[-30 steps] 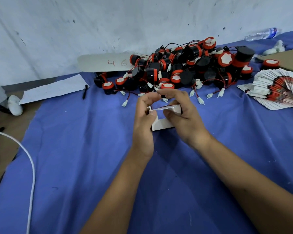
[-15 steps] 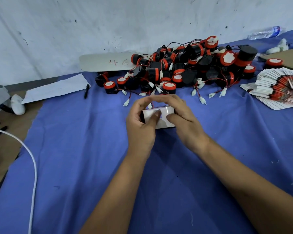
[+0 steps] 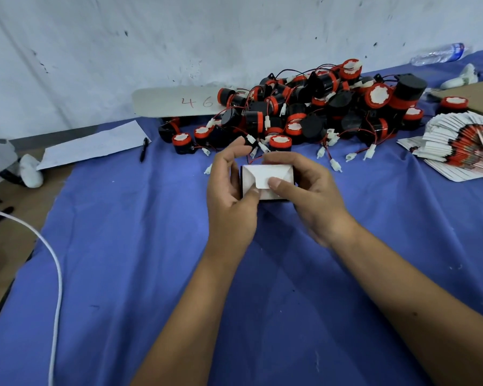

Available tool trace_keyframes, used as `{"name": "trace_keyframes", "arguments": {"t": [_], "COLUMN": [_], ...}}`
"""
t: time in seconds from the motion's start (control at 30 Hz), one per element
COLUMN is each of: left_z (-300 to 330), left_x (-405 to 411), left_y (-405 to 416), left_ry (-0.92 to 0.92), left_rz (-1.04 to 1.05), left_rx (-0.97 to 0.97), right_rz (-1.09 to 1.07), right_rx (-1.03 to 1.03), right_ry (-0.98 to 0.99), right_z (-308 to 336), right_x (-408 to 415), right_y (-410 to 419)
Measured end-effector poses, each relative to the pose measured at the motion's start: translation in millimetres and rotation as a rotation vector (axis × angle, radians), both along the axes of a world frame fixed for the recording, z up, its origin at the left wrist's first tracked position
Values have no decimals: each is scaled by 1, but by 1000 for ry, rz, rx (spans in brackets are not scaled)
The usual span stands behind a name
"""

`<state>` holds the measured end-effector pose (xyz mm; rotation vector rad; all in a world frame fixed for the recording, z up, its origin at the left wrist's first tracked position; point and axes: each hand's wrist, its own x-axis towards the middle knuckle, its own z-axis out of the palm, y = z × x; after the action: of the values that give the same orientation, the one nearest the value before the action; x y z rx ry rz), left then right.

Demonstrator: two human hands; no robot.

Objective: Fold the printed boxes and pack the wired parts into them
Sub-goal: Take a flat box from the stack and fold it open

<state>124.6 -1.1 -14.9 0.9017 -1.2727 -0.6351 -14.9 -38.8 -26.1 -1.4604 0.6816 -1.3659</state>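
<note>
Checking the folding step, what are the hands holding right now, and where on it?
Both hold one small white box: the left hand grips its left end, the right hand its right end, thumb pressing the folded flap.

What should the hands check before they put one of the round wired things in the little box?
1. Both hands hold the box: ok, left hand and right hand grip it.
2. End flaps folded in: ok, right thumb presses them.
3. Other end open for packing: cannot tell, hidden.
4. Wired parts within reach: ok, piled just behind.
5. A hand free to pick one: not ok.
6. More flat boxes ready: ok, stacked right.
</note>
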Motion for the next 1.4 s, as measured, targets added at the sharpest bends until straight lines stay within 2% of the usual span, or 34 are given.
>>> {"name": "trace_keyframes", "arguments": {"t": [0.07,0.17,0.23,0.37,0.43,0.63,0.9,0.97,1.07,1.13,1.4], "left_z": [-1,-12,-21,-21,-17,-17,-20,-20,-20,-20,-21], "left_x": [3,6,4,8,11,13,11,12,14,16,18], "left_y": [0,-1,-3,-7,-6,-8,-10,-10,-10,-11,-13], "left_ry": [-82,-421,-531,-561,-569,-617,-670,-665,-681,-710,-745], "left_rz": [23,116,143,306,310,243,240,234,231,239,286], "left_rx": [21,36,72,-6,-33,-53,-146,-163,-202,-223,-223], "right_rz": [-68,-149,-157,-138,-178,-276,-302,-223,122,237,106], "right_rx": [14,32,29,-59,-112,-50,-7,32,204,238,198], "right_ry": [-42,-72,-34,152,236,251,261,234,16,-3,41], "right_z": [1,1,0,2,4,3,2,4,12,15,10], "right_x": [0,0,1,5,7,6,4,0,-13,-19,-16], "right_y": [-1,-2,-1,3,5,5,3,0,-3,-4,-3]}}
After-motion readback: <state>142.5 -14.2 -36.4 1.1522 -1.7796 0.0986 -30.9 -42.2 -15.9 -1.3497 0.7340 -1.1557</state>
